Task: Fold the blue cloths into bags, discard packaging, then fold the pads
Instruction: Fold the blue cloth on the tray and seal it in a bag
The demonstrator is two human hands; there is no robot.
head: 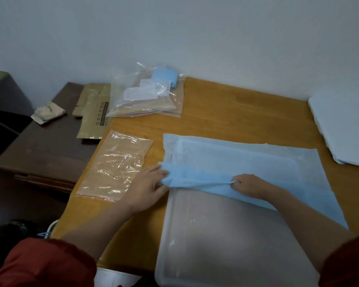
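Blue cloths [205, 178], two; bags [116, 164], perhaps three.

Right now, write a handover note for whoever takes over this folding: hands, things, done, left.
Left hand holds the left end of the blue cloth; right hand pinches its fold.
Cloth lies part-folded on the table, an empty bag beside it at left.
Done: another folded cloth sits in the far bag.
Left: finish folding, bag it, discard the brown packaging, fold the white pads.
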